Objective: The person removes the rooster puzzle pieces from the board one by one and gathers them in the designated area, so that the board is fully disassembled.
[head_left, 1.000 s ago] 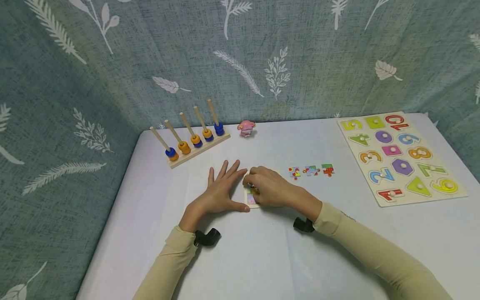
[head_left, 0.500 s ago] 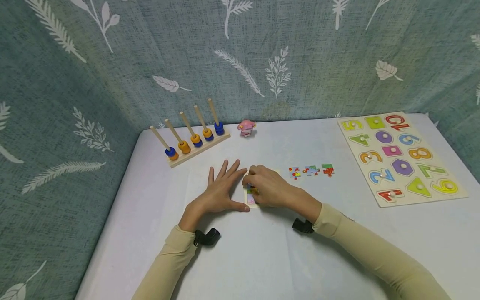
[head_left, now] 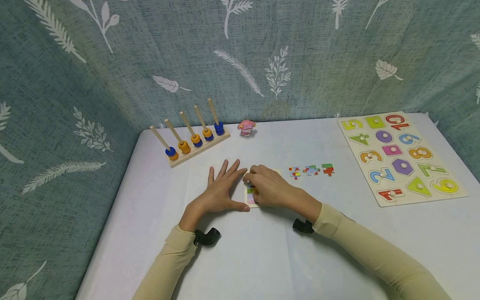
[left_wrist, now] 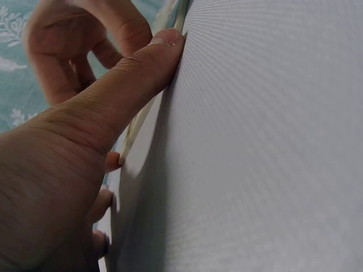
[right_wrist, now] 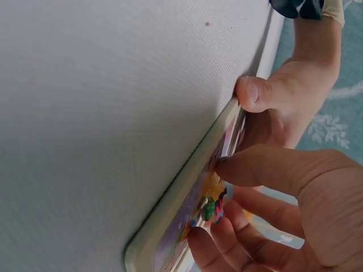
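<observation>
A small wooden jigsaw tray (head_left: 251, 200) with a light rim lies on the table, mostly covered by my right hand in the head view. My left hand (head_left: 219, 193) is spread flat at its left side, with the thumb and index fingertip against the rim. My right hand (head_left: 271, 187) bends over the tray; in the right wrist view its thumb and fingertips pinch a colourful puzzle piece (right_wrist: 214, 207) at the picture surface. How far that piece sits in the tray is hidden. Three loose puzzle pieces (head_left: 311, 170) lie in a row right of the tray.
Behind my left hand stands a wooden peg rack (head_left: 198, 148) with blue and orange rings. A pink figurine (head_left: 246, 128) is near the back edge. At the right lies a number-and-shape board (head_left: 403, 160) with knobs. Leaf-patterned cloth (head_left: 240, 62) hangs behind the table.
My right fingers have shifted very slightly over the tray. The left hand and the loose pieces stay in place.
</observation>
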Demonstrator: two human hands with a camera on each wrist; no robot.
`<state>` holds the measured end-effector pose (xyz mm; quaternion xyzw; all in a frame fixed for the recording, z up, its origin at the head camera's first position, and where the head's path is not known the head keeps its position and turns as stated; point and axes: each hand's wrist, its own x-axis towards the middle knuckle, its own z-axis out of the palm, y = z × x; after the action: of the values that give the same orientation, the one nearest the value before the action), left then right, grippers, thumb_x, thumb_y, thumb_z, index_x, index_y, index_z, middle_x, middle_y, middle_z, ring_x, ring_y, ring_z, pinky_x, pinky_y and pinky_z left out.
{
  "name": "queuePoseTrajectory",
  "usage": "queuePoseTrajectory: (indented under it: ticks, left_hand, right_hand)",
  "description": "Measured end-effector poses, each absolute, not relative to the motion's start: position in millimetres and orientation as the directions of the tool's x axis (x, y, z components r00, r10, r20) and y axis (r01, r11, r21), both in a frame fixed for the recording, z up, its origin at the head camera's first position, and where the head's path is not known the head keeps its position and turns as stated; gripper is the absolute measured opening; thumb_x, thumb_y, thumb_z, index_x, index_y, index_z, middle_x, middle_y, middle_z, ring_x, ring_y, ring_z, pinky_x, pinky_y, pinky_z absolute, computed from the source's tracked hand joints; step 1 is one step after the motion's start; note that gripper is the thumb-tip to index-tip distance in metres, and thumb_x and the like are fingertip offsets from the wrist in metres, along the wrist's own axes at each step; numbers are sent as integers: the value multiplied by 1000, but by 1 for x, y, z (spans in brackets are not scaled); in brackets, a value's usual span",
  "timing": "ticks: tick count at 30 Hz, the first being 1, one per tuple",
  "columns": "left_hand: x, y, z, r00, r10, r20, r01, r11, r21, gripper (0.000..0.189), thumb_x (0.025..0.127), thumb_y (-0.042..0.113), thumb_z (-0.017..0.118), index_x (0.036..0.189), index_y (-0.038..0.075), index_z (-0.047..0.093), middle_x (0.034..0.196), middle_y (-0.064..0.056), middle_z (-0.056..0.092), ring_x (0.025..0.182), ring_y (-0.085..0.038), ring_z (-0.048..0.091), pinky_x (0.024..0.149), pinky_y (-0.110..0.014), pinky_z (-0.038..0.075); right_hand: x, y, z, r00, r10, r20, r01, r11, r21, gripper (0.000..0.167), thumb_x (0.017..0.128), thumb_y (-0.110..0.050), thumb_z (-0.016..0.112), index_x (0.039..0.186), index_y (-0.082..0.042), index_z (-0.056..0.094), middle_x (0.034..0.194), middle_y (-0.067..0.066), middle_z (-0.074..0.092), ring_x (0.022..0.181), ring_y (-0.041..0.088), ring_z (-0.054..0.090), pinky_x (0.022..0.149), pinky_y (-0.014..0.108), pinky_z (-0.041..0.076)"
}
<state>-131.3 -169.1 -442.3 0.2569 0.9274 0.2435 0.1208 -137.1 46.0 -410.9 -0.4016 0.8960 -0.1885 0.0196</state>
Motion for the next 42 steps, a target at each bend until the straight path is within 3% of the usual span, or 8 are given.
queuePoseTrajectory:
  ticks: [15,24,42]
  left_hand:
    - [-131,-170,-444,-832,549,-81,432,732,526,112,71,63,83,159,21,28,168,-3,4,151,-34,-10,108,-67,-16]
    - [-131,-171,-444,-838,538,-93,424,747,512,112,71,63,82,159,22,28,168,-2,3,152,-32,-11,109,-65,-17]
    - [-132,-168,-442,-842,528,-109,413,762,499,113,70,63,83,160,22,28,168,-3,4,152,-33,-10,110,-65,-16]
  right_hand:
    - [-136,44,-413,-694,-708,130,-706,633,-319,24,77,-8,73,100,-11,69,85,-1,53,73,16,47,57,28,39]
    - [-134,40,-414,-719,-672,178,-685,641,-346,30,75,-9,73,104,-8,64,88,-1,56,79,16,51,60,30,45]
    - [-129,73,-390,-727,-668,158,-671,642,-371,22,76,-9,76,97,-7,72,77,-3,52,70,13,44,57,27,37]
